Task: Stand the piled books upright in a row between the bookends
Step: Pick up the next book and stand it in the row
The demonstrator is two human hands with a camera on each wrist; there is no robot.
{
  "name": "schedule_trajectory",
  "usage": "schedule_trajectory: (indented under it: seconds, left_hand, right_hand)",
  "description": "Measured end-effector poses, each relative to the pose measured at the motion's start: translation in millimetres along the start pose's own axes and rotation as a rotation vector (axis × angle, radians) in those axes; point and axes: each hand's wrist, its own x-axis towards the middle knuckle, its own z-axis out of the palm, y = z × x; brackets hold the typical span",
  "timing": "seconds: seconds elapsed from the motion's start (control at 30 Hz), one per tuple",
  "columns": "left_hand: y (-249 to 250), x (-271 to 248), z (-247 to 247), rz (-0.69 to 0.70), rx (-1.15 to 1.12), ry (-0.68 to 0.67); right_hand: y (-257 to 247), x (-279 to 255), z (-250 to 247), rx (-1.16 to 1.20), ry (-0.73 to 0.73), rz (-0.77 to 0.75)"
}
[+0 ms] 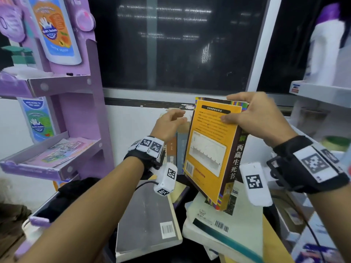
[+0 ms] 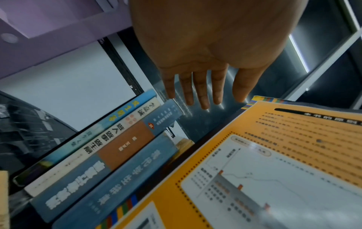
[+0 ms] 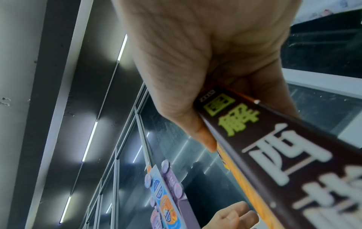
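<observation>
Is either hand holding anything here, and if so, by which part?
The right hand grips the orange-covered book at its top end, thumb on the cover. The left hand holds nothing, its fingers straight above the standing books.

Read 西藏生死书 in white down dark spine of orange book (image 1: 234, 162); green 解 above it (image 3: 240, 122). Other spines, poster print too blurred.

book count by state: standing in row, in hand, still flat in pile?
Standing books: 4 visible
Orange book, gripped by right hand: 1
Flat: grey book, white book: at least 2; more edges show beneath
Total: 7 clearly countable
</observation>
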Motion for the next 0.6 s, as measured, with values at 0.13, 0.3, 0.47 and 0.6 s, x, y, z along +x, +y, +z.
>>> schedule_trajectory:
  seconds: [0.13,0.3,0.47,0.6]
  left_hand:
    - [7.7,11.4,21.3,0.062,0.148,-0.033]
    - [11.5,27.7,40.0,0.082,0.289,-0.096]
    - [9.4,42.5,55.8,0.043,0.361,-0.148]
    - [3.8,54.7,65.4,0.038,0.499,-0.157]
  right_hand:
    - [12.0,8.7,-18.0,-0.027,0.034,0.024]
    - [27.5,19.7,-29.0,-0.073,0.060,0.039]
    - [40.1,33.6,-29.2,-0.107,0.066,0.057]
    - [49.0,47.8,-21.1,-0.125,0.070,0.069]
